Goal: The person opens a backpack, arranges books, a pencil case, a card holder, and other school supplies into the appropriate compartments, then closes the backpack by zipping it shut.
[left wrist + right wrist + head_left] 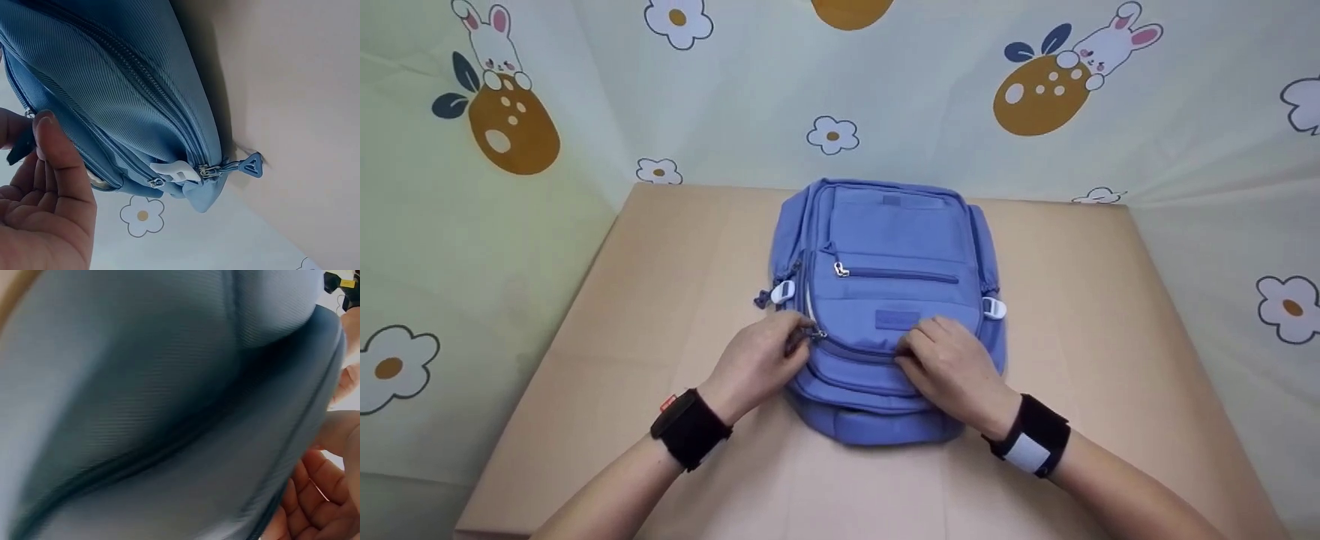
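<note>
A blue backpack [900, 236] lies with its front facing up. At the left side of its curved front-pocket zipper, my left hand [761, 356] pinches the dark zipper pull [22, 145] between thumb and fingers. The metal slider [821, 334] shows just beyond those fingertips, and the zipper line is parted a little above it. My right hand [949, 366] has curled fingers and grips the pocket's fabric by the zipper, below the label patch [892, 320]. In the right wrist view the blue fabric hides most of that hand's fingertips.
Brown board [615, 360] lies under the backpack, with a printed cloth [750, 97] rising behind and at both sides. White buckles [994, 308] sit on the bag's sides. Another zipper pull [251, 165] with a triangular end dangles at the left side.
</note>
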Tool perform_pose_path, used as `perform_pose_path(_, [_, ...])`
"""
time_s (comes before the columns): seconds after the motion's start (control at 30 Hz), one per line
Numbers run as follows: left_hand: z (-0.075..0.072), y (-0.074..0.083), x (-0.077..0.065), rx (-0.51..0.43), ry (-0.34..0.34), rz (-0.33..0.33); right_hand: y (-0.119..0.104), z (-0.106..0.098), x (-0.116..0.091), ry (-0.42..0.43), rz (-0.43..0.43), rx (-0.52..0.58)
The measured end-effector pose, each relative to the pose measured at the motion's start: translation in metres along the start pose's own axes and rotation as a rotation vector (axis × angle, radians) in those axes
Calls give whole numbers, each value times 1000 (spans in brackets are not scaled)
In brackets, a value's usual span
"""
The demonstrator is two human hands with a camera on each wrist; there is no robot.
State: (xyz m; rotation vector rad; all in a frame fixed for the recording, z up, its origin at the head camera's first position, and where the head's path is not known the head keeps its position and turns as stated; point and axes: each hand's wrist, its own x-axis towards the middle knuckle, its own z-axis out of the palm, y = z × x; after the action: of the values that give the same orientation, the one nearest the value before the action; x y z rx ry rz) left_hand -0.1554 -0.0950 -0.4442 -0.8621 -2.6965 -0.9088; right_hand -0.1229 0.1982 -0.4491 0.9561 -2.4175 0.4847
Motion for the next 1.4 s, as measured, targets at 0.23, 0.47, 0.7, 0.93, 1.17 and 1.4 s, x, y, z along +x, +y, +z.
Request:
perform_pose_path(0.23, [4, 1, -3, -8, 41, 47, -18, 4, 21, -33, -31, 6])
perform_pose_path(0.47, [6, 2, -8, 0, 112, 114, -34, 15, 35, -92, -33, -73])
perform_pose_path(0.7, [5, 1, -4, 12, 112, 111, -36, 22, 38, -97, -46, -169])
perform_pose_path(0.93, [-1, -7, 7, 31, 112, 104, -35, 25, 43, -107, -45, -180])
perform_pose_path(1.17, [-7, -20, 20, 40, 110, 41, -36, 26, 42, -67, -57, -153])
perform_pose_path(1.4, [-8, -31, 34, 36, 122, -14, -37, 24, 42, -78, -59, -138])
